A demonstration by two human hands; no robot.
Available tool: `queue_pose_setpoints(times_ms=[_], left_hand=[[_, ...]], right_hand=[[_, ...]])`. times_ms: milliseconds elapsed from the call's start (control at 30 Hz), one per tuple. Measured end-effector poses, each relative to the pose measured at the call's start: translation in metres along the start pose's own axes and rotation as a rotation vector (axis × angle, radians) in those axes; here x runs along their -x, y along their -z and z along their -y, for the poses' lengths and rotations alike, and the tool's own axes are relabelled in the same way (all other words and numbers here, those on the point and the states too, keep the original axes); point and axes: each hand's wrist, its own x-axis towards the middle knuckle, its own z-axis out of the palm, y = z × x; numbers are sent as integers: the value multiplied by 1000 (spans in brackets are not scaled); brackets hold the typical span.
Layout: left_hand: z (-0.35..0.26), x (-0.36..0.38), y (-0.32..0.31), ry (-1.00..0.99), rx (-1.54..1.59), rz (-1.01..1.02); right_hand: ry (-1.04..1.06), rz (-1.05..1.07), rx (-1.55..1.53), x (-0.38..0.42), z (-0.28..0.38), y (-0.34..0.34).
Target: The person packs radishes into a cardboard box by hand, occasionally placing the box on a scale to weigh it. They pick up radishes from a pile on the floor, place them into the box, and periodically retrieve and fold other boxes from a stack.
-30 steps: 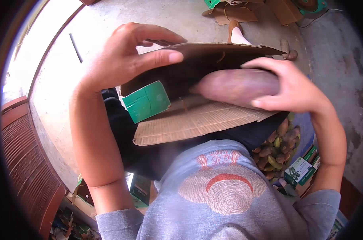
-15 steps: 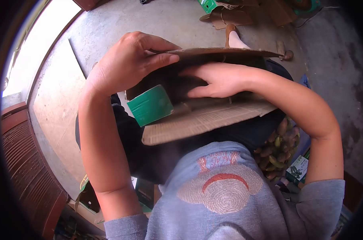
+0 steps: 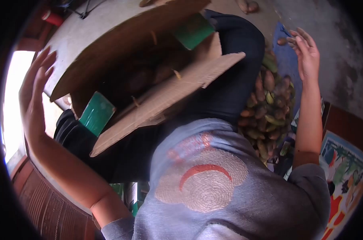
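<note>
An open cardboard box (image 3: 165,96) with brown flaps and green end flaps stands tilted between my legs. Its inside is dark, with blurred brownish shapes that I cannot make out clearly. My left hand (image 3: 35,96) is raised to the left of the box, fingers spread, touching nothing. Over on the right, my right hand (image 3: 306,54) hangs in the air above a blue sheet (image 3: 297,76), its fingers apart and slightly bent. A small brown object (image 3: 282,41) shows beside its fingertips, apparently lying beyond them. Below that hand lies a pile of brown and green oblong produce (image 3: 267,112).
A colourful printed panel (image 3: 343,176) is at the lower right. Brown slatted wooden furniture (image 3: 49,200) stands at the lower left. A red cylinder (image 3: 52,18) and dark thin legs show at the upper left. Loose brown pieces (image 3: 247,6) lie on the floor at the top.
Both hands have left the box: the left moved outward to the left, the right came out and swung right. The box now sits further left, more tilted, its flaps wider apart. The view has turned.
</note>
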Motion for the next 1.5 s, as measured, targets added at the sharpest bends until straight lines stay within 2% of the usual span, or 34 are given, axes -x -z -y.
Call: queue_pose_setpoints(times_ms=[67,100,167,267,367,433,500,600,700,733,833,933,1033,1067,1133,1233,1333,1433,1500], left_hand=[[15,-1,8,19,-25,-92],[23,-1,14,-33,-61,-78],[32,2,19,-12,35,-90],[30,2,20,206,254,-245],[34,6,32,212,166,-256],[28,12,29,287,235,-322],[27,22,28,331,206,-353],[18,36,24,453,209,-448],[12,53,20,531,136,-494],[19,59,24,549,120,-487],[35,74,31,613,106,-510],[61,85,43,607,238,-491],[80,88,51,670,249,-495],[88,90,56,678,251,-499],[85,88,53,667,253,-493],[87,90,54,655,264,-481],[83,92,52,651,266,-498],[81,94,51,637,267,-514],[80,91,50,621,257,-504]], right_hand=[[-159,-51,49,17,-60,42],[-266,-99,44,32,-79,51],[-404,-106,84,63,-125,71],[-620,30,147,108,-176,91],[-820,144,176,155,-225,103],[-952,211,288,183,-259,111],[-926,280,403,218,-313,120],[-925,522,609,261,-350,120],[-969,690,893,287,-345,113],[-855,657,974,298,-345,109],[-956,807,1090,303,-319,101],[-906,792,1199,333,-339,104],[-738,804,1308,347,-331,99],[-759,845,1333,346,-326,94],[-794,931,1389,336,-308,82],[-683,1038,1495,341,-307,81],[-551,997,1540,358,-335,92],[-556,1110,1475,352,-335,100],[-583,1096,1473,337,-325,96]])
